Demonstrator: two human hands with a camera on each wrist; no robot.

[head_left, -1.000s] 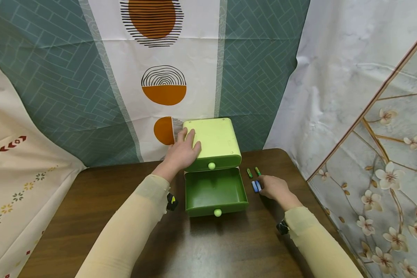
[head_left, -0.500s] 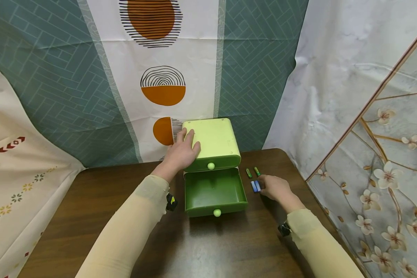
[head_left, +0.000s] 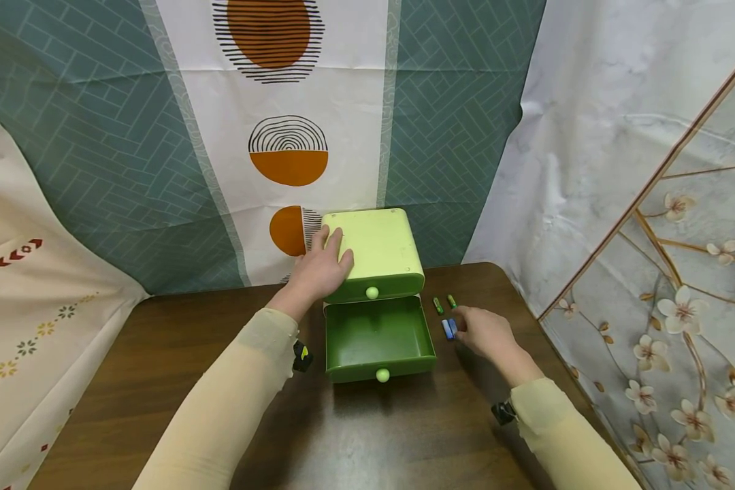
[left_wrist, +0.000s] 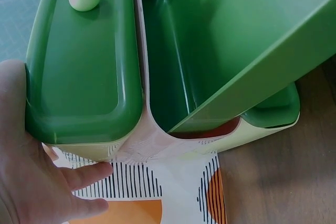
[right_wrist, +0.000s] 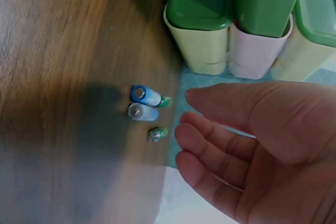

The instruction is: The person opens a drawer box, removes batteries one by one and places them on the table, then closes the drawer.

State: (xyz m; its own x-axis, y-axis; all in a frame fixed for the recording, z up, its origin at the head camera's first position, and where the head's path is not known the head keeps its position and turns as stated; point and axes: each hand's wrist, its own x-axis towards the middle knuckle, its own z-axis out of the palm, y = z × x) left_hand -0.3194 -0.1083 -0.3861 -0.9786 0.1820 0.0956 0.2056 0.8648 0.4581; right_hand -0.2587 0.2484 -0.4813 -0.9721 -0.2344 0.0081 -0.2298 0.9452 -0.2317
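Note:
A small drawer cabinet (head_left: 376, 241) with a pale yellow top and green drawers stands at the back of the table. Its middle drawer (head_left: 376, 333) is pulled out, and nothing shows inside. My left hand (head_left: 320, 272) rests on the cabinet's top left side with fingers spread. To the right of the cabinet, two blue batteries (right_wrist: 143, 112) stand side by side, with two smaller green batteries (right_wrist: 157, 134) behind them. My right hand (right_wrist: 247, 145) hovers beside the batteries, its thumb and fingers loosely bent and apart, holding nothing.
The brown wooden table (head_left: 177, 395) carries everything. The upper drawer (left_wrist: 84, 66) is closed, with a round knob. Patterned cloths (head_left: 453, 136) hang behind and along both sides; the right-hand one (head_left: 667, 286) runs close to the right arm.
My right hand has drawn slightly up and away from the blue batteries, so more of them shows. The batteries, the cabinet and my left hand stay in place.

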